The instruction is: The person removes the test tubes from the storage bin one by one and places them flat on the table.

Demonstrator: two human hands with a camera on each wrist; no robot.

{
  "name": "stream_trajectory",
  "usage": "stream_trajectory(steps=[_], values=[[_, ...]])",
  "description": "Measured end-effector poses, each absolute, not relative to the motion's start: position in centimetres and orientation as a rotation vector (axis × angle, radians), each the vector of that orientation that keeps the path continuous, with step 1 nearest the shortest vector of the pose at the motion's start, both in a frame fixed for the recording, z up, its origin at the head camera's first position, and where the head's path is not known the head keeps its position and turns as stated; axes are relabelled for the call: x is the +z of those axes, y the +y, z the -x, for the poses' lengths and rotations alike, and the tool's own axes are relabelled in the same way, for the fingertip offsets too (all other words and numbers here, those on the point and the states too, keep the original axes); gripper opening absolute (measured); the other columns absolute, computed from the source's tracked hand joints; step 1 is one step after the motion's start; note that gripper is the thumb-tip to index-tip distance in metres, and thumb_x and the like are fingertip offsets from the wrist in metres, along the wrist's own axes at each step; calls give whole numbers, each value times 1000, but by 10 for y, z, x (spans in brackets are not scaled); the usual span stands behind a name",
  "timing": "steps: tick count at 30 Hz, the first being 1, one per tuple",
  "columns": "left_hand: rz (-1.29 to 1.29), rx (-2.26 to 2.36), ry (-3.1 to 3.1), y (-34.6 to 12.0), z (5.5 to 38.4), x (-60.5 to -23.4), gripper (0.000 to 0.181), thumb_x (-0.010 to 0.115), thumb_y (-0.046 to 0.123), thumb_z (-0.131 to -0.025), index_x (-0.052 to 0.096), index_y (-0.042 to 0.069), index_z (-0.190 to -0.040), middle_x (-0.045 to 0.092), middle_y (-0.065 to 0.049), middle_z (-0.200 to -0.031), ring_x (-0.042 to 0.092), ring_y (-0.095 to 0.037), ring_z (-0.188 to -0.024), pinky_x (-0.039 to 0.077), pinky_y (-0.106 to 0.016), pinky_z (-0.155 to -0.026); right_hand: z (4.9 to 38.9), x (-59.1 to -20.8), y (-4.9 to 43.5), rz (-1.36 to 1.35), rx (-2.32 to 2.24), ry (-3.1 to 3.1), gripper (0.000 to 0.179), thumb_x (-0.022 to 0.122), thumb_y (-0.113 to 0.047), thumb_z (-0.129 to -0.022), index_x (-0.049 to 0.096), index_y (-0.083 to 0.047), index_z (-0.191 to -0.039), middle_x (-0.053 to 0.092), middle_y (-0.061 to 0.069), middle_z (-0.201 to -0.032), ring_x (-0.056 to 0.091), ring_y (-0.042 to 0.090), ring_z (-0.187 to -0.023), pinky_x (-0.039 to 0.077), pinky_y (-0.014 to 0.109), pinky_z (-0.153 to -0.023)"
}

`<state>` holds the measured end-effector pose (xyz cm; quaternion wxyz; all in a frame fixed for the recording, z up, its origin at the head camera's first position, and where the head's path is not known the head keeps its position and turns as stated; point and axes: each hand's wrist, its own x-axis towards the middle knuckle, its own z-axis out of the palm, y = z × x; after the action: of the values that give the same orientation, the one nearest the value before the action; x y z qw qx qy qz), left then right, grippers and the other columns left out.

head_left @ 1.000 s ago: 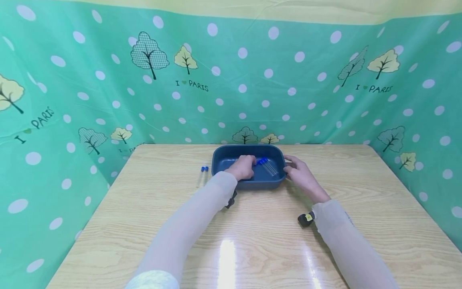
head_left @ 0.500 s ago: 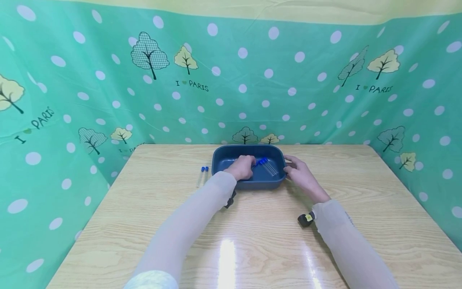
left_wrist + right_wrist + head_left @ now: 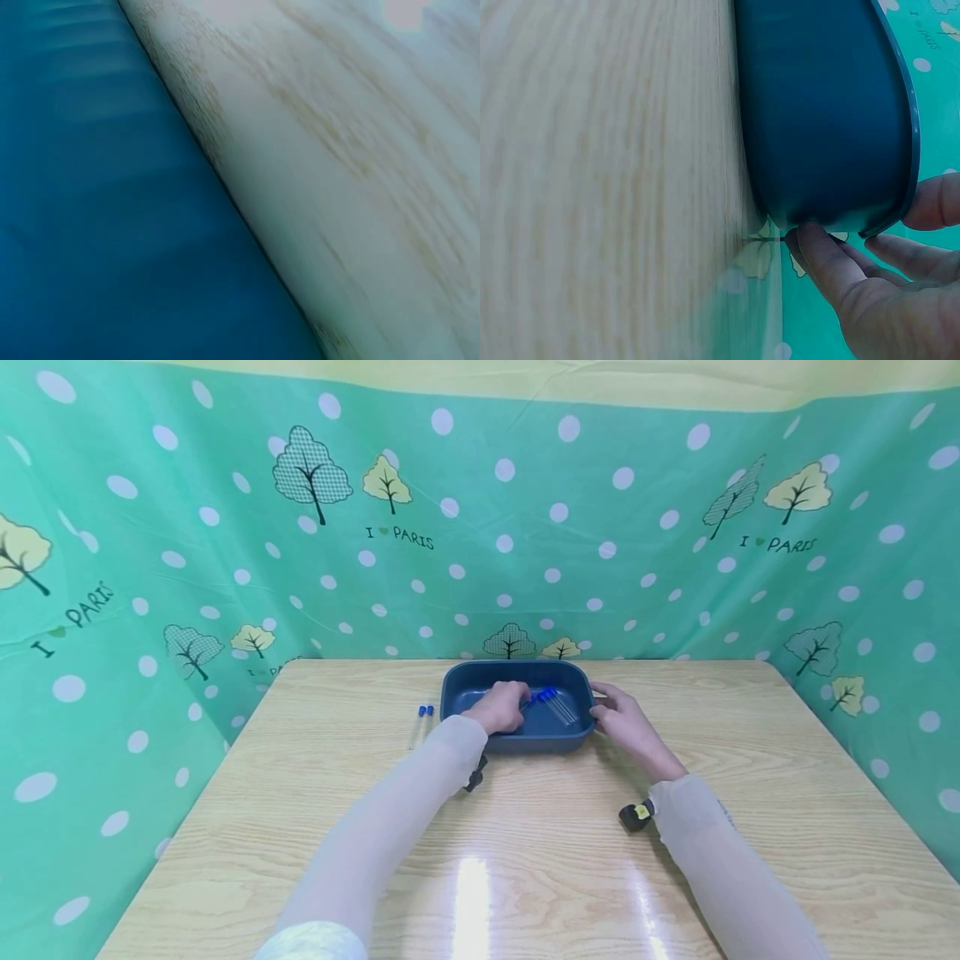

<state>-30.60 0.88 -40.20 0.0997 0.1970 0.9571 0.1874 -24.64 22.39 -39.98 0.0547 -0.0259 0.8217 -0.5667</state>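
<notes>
A dark blue plastic box [image 3: 536,745] stands near the back of the table. My left hand [image 3: 502,707] reaches inside it over the front wall, fingers curled down around a blue-capped test tube [image 3: 530,701], most of which the hand hides. To the right in the box lie several more blue-capped tubes [image 3: 561,706] side by side. My right hand [image 3: 624,723] grips the box's right end; in the right wrist view its fingers [image 3: 832,262] touch the end wall and rim. The left wrist view shows only the box's outer wall [image 3: 127,195] and the tabletop.
Two blue-capped tubes [image 3: 422,727] lie on the wooden table [image 3: 555,860] just left of the box. A green dotted curtain [image 3: 480,510] hangs behind the table and along both sides. Each wrist carries a small black camera [image 3: 635,816].
My left hand has shifted slightly left inside the box, the blue cap beside its fingers moving with it. My right hand and the box stay where they were.
</notes>
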Motion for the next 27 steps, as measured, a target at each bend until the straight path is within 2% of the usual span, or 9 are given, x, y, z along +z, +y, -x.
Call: stream_trajectory(steps=[4, 8, 11, 18, 22, 27], values=[[-589, 581, 2831, 5, 305, -400, 42, 60, 4, -76, 54, 15, -117, 54, -5, -118, 52, -18, -88, 46, -33, -76, 246, -398, 224, 70, -1728, 2489, 51, 39, -7, -90, 29, -7, -139, 42, 23, -130, 45, 32, -116, 41, 42, -91], [-612, 609, 2812, 1, 304, -396, 43, 58, 4, -77, 52, 14, -119, 59, -4, -91, 52, -17, -67, 43, -29, -61, 245, -397, 224, 73, -1727, 2493, 51, 38, -7, -90, 28, -6, -139, 42, 23, -130, 44, 33, -117, 41, 42, -91], [-625, 622, 2804, -3, 302, -393, 43, 58, 4, -78, 52, 15, -119, 55, -2, -77, 50, -16, -63, 41, -28, -57, 245, -397, 223, 76, -1723, 2494, 51, 39, -7, -90, 28, -7, -139, 42, 23, -130, 44, 33, -117, 41, 42, -91], [-655, 642, 2835, -14, 297, -385, 42, 59, 5, -80, 52, 14, -120, 55, -1, -83, 51, -17, -71, 42, -27, -58, 246, -398, 224, 69, -1725, 2487, 52, 39, -7, -90, 27, -7, -140, 41, 22, -131, 45, 32, -117, 41, 40, -92], [-661, 608, 2863, -19, 294, -382, 41, 60, 6, -80, 52, 15, -119, 55, 0, -86, 52, -16, -75, 44, -28, -63, 246, -398, 224, 63, -1732, 2477, 51, 39, -7, -90, 27, -7, -140, 41, 22, -131, 45, 31, -117, 41, 40, -92], [-661, 579, 2880, -24, 291, -379, 40, 60, 7, -80, 52, 15, -119, 55, 2, -85, 52, -14, -75, 44, -27, -64, 246, -399, 224, 65, -1740, 2462, 51, 38, -6, -91, 26, -7, -140, 40, 23, -131, 44, 32, -117, 41, 41, -92]])
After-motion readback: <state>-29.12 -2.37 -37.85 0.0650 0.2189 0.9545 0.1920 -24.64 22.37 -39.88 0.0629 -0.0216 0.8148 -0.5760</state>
